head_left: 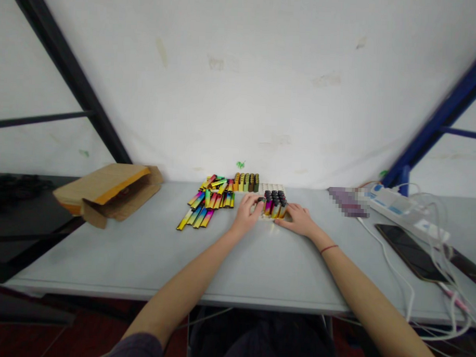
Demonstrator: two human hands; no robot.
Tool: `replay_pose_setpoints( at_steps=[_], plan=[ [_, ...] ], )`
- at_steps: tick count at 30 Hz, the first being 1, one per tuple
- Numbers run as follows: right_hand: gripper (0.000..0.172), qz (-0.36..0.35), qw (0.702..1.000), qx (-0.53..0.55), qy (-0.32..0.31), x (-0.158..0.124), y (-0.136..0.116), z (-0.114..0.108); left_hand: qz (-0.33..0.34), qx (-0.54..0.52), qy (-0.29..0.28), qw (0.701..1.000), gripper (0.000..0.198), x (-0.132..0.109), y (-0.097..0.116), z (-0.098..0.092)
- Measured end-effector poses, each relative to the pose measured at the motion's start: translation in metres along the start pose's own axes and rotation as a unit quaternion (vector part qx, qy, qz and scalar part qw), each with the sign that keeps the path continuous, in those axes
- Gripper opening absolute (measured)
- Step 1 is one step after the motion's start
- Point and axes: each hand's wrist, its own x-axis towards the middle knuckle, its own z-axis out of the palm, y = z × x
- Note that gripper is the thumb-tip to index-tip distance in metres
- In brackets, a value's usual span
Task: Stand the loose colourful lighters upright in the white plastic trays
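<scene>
In the middle of the table stands a low white rack [267, 218] with several shiny, rainbow-coloured slim tubes [275, 207] upright in it, their black ends on top. At the rack's left end, my left hand [245, 214] is closed in a pinch around one dark-topped tube [261, 199]. My right hand [300, 221] grips the rack's right end, thumb along the front and fingers at the side. To the left lies a loose pile of shiny multicoloured tubes [207, 217]. Behind my left hand is an upright block of yellow-to-dark tubes [245, 182].
Another white holed rack [272, 188] sits against the wall. An opened brown paper bag [105, 187] lies at the left. On the right are a phone [409, 252], a blurred purple item [347, 201], a power strip [408, 213] and tangled white cables.
</scene>
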Motion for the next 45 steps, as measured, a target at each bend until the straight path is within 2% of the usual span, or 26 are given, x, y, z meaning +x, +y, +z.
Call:
replay_pose_setpoints(
  at_steps=[3, 7, 10, 15, 17, 20, 23, 26, 28, 30, 33, 35, 38, 45],
  plan=[
    [0.049, -0.002, 1.0, -0.001, 0.001, 0.0, 0.0, 0.0, 0.038, 0.029, -0.068, 0.997, 0.027, -0.003, -0.002, 0.001],
    [0.049, -0.006, 1.0, -0.002, 0.0, 0.0, 0.0, 0.0, 0.038, 0.055, -0.107, 0.992, 0.026, -0.004, -0.004, 0.003],
    [0.049, -0.006, 1.0, 0.002, 0.003, 0.0, 0.001, 0.001, 0.03, 0.081, -0.118, 0.989, 0.026, -0.004, -0.005, 0.003],
    [0.047, -0.008, 1.0, 0.005, 0.006, 0.0, 0.002, 0.002, 0.031, 0.117, -0.105, 0.987, 0.03, -0.004, -0.005, 0.0],
    [0.047, -0.007, 1.0, 0.006, 0.003, 0.0, 0.002, 0.002, 0.038, 0.143, -0.117, 0.982, 0.026, -0.004, -0.002, -0.001],
    [0.046, -0.005, 1.0, 0.007, 0.002, 0.0, 0.001, 0.002, 0.046, 0.194, -0.151, 0.968, 0.033, -0.002, 0.007, -0.004],
    [0.045, -0.006, 1.0, 0.009, 0.005, 0.0, 0.001, 0.002, 0.034, 0.267, -0.177, 0.947, 0.045, 0.0, 0.022, -0.017],
    [0.045, -0.001, 1.0, 0.006, 0.005, 0.0, 0.0, 0.001, 0.0, 0.375, -0.195, 0.906, 0.045, -0.005, 0.037, -0.048],
    [0.046, -0.002, 1.0, 0.003, 0.002, 0.0, 0.0, 0.001, -0.057, 0.49, -0.155, 0.856, 0.041, -0.016, 0.04, -0.075],
    [0.046, -0.006, 1.0, 0.002, -0.001, 0.0, 0.0, 0.001, -0.108, 0.573, -0.093, 0.807, 0.047, -0.033, 0.037, -0.102],
    [0.046, -0.009, 1.0, -0.002, 0.004, 0.0, 0.003, 0.001, -0.122, 0.609, -0.078, 0.78, 0.052, -0.06, 0.026, -0.127],
    [0.047, -0.011, 1.0, -0.004, 0.013, 0.0, 0.004, 0.002, -0.156, 0.602, -0.089, 0.778, 0.053, -0.072, 0.019, -0.133],
    [0.047, -0.012, 1.0, -0.001, 0.016, -0.001, 0.005, 0.003, -0.194, 0.582, -0.11, 0.782, 0.054, -0.08, 0.018, -0.132],
    [0.046, -0.012, 1.0, -0.002, 0.021, -0.001, 0.005, 0.003, -0.178, 0.574, -0.13, 0.789, 0.053, -0.101, 0.035, -0.12]
  ],
)
